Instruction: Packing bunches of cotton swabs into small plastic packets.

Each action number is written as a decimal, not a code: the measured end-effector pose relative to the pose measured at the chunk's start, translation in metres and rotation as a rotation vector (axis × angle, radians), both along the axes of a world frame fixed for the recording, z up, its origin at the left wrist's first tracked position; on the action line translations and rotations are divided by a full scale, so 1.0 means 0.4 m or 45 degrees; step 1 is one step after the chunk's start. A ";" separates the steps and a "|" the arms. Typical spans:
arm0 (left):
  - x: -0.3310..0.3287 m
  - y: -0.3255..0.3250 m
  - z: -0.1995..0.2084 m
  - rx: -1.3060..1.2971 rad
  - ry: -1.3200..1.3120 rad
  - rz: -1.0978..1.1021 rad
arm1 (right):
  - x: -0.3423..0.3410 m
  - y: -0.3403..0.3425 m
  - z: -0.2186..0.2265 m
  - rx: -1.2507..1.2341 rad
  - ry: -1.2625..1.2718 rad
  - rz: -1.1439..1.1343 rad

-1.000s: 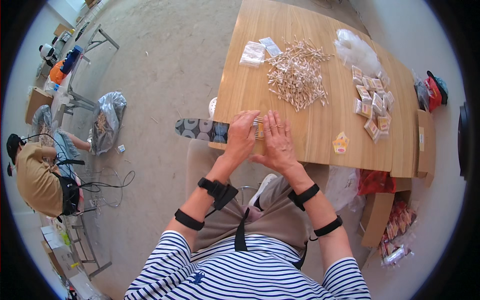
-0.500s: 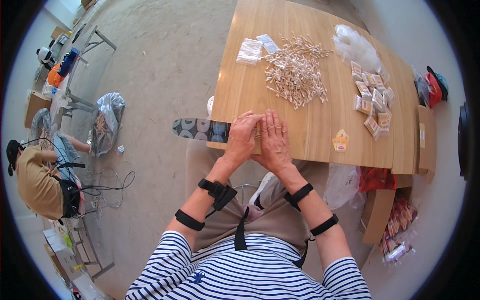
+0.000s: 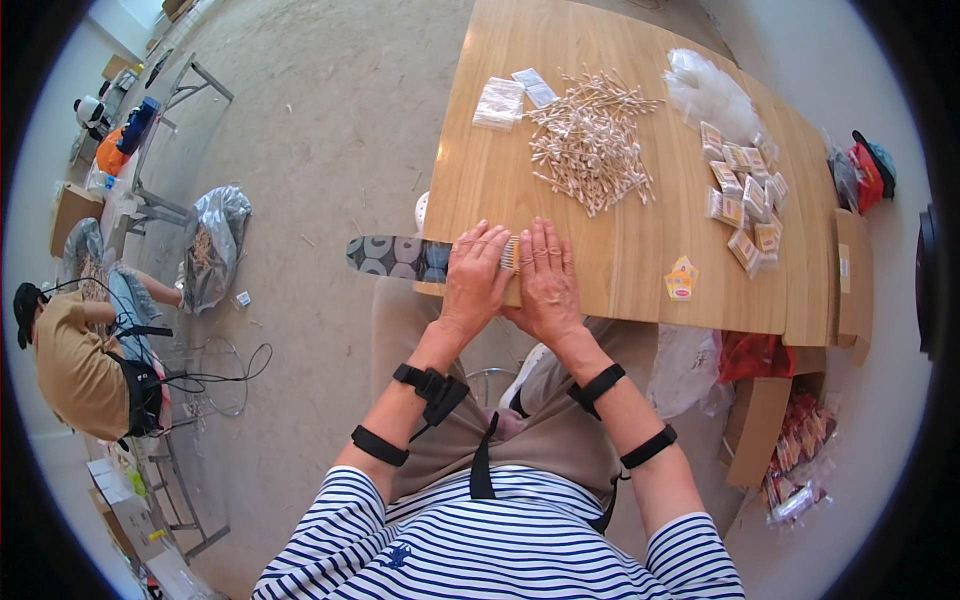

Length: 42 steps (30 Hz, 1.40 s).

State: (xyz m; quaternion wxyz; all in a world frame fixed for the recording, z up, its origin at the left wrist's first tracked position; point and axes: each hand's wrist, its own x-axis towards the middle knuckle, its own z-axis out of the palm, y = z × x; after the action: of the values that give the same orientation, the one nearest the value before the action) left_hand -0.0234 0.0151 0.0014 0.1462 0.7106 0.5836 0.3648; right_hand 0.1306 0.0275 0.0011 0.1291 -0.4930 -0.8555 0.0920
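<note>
Both hands lie side by side at the near left edge of the wooden table [image 3: 620, 260]. My left hand [image 3: 473, 278] is stretched out flat, its fingers over the end of a dark strip with grey rounded shapes [image 3: 395, 258] that juts past the table edge. My right hand [image 3: 545, 278] lies flat with straight fingers held close together. Between them shows a small pack of cotton swabs [image 3: 511, 253] with some yellow on it, touched from both sides and partly covered. Farther off lies a heap of loose cotton swabs [image 3: 595, 145].
Filled swab packs [image 3: 745, 200] and clear plastic bags [image 3: 712, 92] lie to the right. Yellow cards [image 3: 681, 280] sit near the front edge, flat clear bags [image 3: 498, 103] at the far left. A cardboard box [image 3: 757, 430] stands below right. Another person [image 3: 85, 360] sits at left.
My left hand has shifted slightly left and flattened, its fingers now apart from the right hand's. The swab pack between the hands has come into clearer view. My right hand is almost unmoved.
</note>
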 end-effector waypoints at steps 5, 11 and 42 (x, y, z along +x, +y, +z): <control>0.000 -0.009 0.000 0.012 0.010 0.014 | -0.002 -0.002 0.001 -0.005 -0.007 -0.004; -0.010 -0.053 0.011 -0.023 0.095 0.128 | -0.003 -0.001 -0.003 0.010 0.037 -0.013; 0.037 -0.033 0.006 0.187 0.091 0.170 | -0.017 -0.008 -0.024 0.130 -0.030 -0.063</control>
State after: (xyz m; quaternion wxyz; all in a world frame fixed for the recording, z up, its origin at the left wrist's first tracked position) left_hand -0.0087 0.0018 0.0037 0.0479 0.6915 0.6062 0.3900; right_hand 0.1238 0.0245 -0.0083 0.1461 -0.5080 -0.8480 0.0392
